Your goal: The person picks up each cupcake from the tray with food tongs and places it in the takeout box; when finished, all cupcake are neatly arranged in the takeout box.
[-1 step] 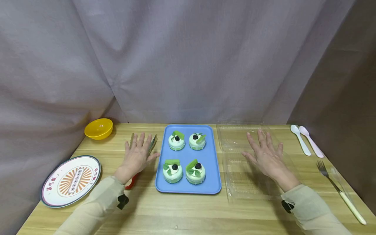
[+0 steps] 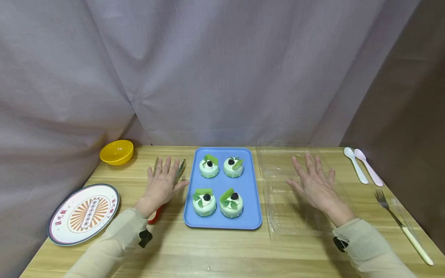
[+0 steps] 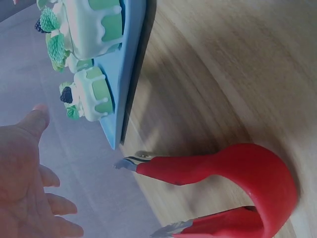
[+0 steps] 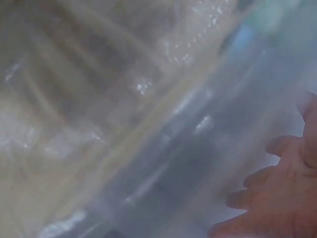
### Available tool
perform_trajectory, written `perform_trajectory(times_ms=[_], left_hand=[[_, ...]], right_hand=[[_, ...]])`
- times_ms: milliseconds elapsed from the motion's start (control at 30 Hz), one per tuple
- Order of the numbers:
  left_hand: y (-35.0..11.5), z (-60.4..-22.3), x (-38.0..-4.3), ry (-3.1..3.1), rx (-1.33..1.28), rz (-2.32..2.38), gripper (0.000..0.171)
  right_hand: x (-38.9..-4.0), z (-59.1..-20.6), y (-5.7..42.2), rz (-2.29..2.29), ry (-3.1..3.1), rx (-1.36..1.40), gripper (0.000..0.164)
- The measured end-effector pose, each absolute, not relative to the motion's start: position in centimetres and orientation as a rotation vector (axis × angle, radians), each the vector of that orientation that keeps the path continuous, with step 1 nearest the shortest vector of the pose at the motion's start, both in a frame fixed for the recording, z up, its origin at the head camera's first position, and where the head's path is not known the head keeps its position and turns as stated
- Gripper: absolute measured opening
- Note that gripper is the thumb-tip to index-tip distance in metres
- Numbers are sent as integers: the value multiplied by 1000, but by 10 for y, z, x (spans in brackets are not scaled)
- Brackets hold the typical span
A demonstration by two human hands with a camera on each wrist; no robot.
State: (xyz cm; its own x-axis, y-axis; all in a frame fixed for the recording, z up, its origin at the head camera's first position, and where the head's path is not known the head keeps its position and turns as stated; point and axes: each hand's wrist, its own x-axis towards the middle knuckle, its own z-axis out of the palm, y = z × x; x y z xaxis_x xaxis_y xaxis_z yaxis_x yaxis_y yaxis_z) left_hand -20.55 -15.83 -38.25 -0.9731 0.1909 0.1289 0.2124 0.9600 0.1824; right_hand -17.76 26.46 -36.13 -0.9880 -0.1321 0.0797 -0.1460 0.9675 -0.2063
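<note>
My left hand [image 2: 161, 187] is held with fingers spread above a pair of tongs [image 3: 247, 173], which has a red U-shaped handle and metal arms. In the head view the hand covers most of the tongs. To its right, a blue tray [image 2: 219, 183] carries several small green-and-white cakes [image 2: 205, 208], topped with dark berries and green leaves. With fingers spread, my right hand [image 2: 316, 189] is over an opened clear plastic container [image 2: 278, 224]. Blurred clear plastic fills much of the right wrist view. Neither hand holds anything.
A yellow bowl [image 2: 117, 153] and a patterned plate [image 2: 85, 216] stand at the left. Toward the right edge lie a white spoon [image 2: 356, 166], a pink spoon [image 2: 368, 168] and a fork [image 2: 399, 224] beside a clear utensil. Grey cloth [image 2: 222, 77] hangs behind the wooden table [image 2: 222, 255].
</note>
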Motion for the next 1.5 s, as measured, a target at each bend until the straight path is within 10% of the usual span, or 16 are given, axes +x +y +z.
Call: perform_trajectory(times_ms=[633,800,1500], left_hand=[[-198,-388,-197,-2963,-226,-733,87],[-212,-409,-193,-2925,-64,-978,59],[-190,-438,-202,-2825,278,-1049,57]], right_hand=[[-163,-374,353,808,-2736,205,53],[-159,-394,387,986,-2747,149,49],[-160,-418,406,1479,-2726,64,59]])
